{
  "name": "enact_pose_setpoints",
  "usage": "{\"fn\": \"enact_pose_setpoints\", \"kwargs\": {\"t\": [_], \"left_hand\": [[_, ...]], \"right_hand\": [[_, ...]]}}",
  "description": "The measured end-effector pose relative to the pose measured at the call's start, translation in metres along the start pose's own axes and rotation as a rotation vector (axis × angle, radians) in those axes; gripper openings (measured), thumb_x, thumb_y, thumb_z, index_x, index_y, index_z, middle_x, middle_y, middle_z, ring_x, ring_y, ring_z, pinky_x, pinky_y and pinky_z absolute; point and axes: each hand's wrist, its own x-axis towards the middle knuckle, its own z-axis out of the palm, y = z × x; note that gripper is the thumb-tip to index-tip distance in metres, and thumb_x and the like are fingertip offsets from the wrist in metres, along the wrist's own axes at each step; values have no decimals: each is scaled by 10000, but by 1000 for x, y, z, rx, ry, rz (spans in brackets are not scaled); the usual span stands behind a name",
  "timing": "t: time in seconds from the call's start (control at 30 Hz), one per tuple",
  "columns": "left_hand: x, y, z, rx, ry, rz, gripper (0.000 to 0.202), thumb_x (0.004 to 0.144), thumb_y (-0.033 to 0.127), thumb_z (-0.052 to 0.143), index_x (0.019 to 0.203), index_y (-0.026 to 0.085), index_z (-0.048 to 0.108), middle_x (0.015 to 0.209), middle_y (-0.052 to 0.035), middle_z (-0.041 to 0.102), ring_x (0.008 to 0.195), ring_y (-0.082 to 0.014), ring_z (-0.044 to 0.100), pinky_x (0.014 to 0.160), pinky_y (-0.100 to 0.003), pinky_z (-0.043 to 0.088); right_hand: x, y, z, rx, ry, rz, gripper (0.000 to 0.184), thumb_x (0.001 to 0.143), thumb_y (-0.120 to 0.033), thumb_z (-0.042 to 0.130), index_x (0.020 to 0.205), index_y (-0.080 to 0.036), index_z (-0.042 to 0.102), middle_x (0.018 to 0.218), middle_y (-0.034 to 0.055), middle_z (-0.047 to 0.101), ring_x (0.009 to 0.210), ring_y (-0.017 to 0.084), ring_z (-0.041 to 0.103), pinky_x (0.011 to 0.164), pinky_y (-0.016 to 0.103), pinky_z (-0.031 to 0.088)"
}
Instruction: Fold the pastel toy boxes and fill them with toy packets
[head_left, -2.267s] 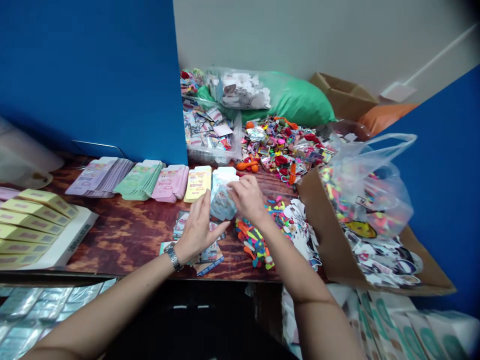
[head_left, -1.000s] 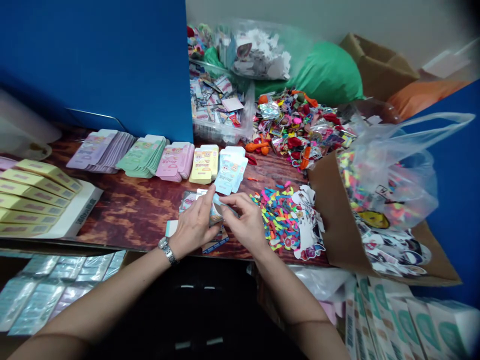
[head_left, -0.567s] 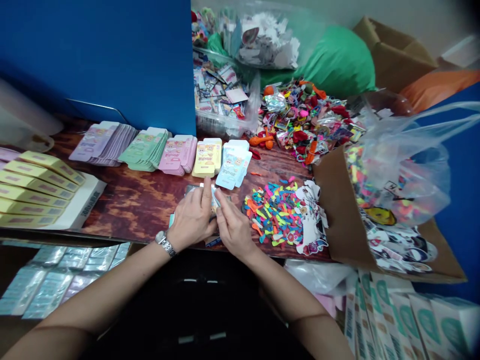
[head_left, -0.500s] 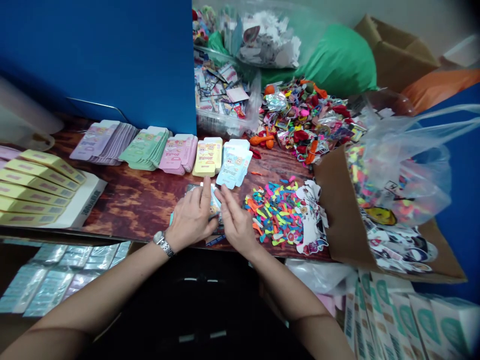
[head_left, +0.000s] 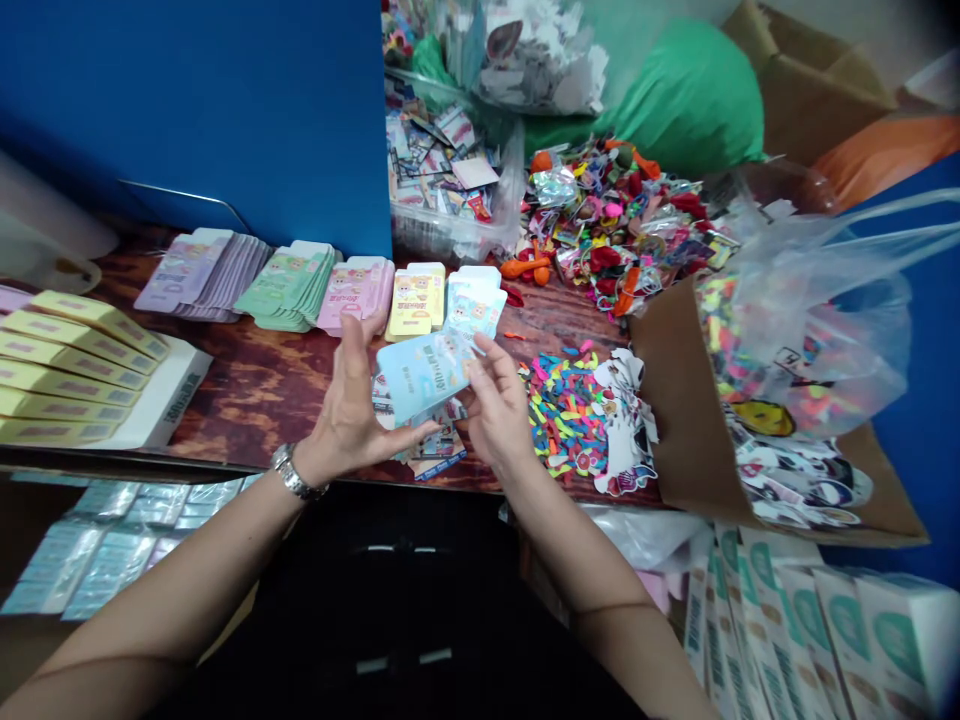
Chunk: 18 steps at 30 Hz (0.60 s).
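A light blue printed carton (head_left: 421, 375), tilted above the table, is pinched at its right end by my right hand (head_left: 499, 415). My left hand (head_left: 341, 415) stands open at the carton's left side, fingers raised and thumb stretched out under its lower edge. Whether the thumb touches the carton I cannot tell. Below them lie printed cards (head_left: 442, 452), partly hidden by the carton and hands. Just behind is a row of flat carton stacks: purple (head_left: 187, 275), green (head_left: 285, 285), pink (head_left: 351, 295), yellow (head_left: 411, 305) and light blue (head_left: 480, 300).
Small colourful balloons (head_left: 562, 405) and sticker cut-outs (head_left: 626, 425) lie to the right, beside an open cardboard box (head_left: 664, 400). Yellow boxes (head_left: 75, 365) fill a white tray at left. A clear bin (head_left: 457, 235) and mixed trinkets (head_left: 615, 225) sit behind, near a blue panel (head_left: 225, 110).
The light blue carton has come up off the table in my right hand. My left hand has moved left and spread its fingers. The view has shifted slightly.
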Motion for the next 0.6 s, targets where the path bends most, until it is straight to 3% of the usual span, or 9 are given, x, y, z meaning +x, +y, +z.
{"fn": "enact_pose_setpoints", "kwargs": {"t": [0.07, 0.13, 0.2, 0.3, 0.37, 0.5, 0.6], "left_hand": [[-1, -4, 3, -260, -15, -38, 1181, 770, 483, 746, 1550, 229, -103, 1529, -194, 328, 1355, -325, 456, 1085, -492, 440], [-3, -7, 4, -345, -40, -85, 1034, 758, 434, 766, 1542, 224, 126, 1437, -170, 462, 1289, -305, 529, 1070, -479, 465], [-6, -11, 1, -305, -28, -131, 938, 724, 403, 797, 1481, 199, 282, 1356, -157, 533, 1242, -304, 563, 1051, -475, 481], [-10, -19, -5, -225, -34, -219, 855, 724, 393, 788, 1423, 177, 344, 1313, -147, 555, 1193, -293, 588, 990, -438, 518], [-14, -24, -5, -218, -84, -272, 819, 735, 407, 767, 1405, 175, 356, 1302, -144, 553, 1165, -283, 597, 930, -405, 542], [-22, -31, 3, -227, -156, -371, 790, 734, 422, 749, 1382, 173, 372, 1253, -134, 561, 1129, -268, 602, 837, -353, 556], [-26, -36, 6, -143, -145, -410, 732, 720, 445, 750, 1314, 177, 416, 1175, -97, 591, 1074, -251, 619, 840, -353, 546]], "right_hand": [[-1, 0, 2, 59, -132, 90, 409, 948, -443, 548, 1315, -266, 524, 1242, 58, 658, 1103, 210, 657, 932, 374, 566], [-2, 0, -3, -94, -306, 76, 402, 962, -449, 517, 1322, -269, 531, 1200, 62, 662, 1066, 211, 657, 901, 365, 563], [2, 1, -19, -476, -447, -6, 436, 953, -425, 541, 1357, -264, 519, 1214, 84, 635, 1067, 230, 640, 892, 371, 547], [14, 4, -46, -1162, -521, -44, 554, 867, -368, 678, 1387, -286, 505, 1268, 112, 555, 1040, 268, 629, 851, 382, 529], [22, 8, -57, -1414, -552, 2, 627, 826, -395, 726, 1398, -320, 482, 1262, 106, 523, 992, 270, 638, 797, 368, 524], [30, 19, -61, -1480, -562, 24, 611, 778, -456, 765, 1306, -275, 518, 1278, 104, 504, 1003, 263, 628, 764, 333, 500], [27, 18, -66, -1316, -538, -15, 349, 845, -360, 699, 1128, -211, 559, 1087, 72, 610, 936, 217, 624, 753, 298, 475]]}}
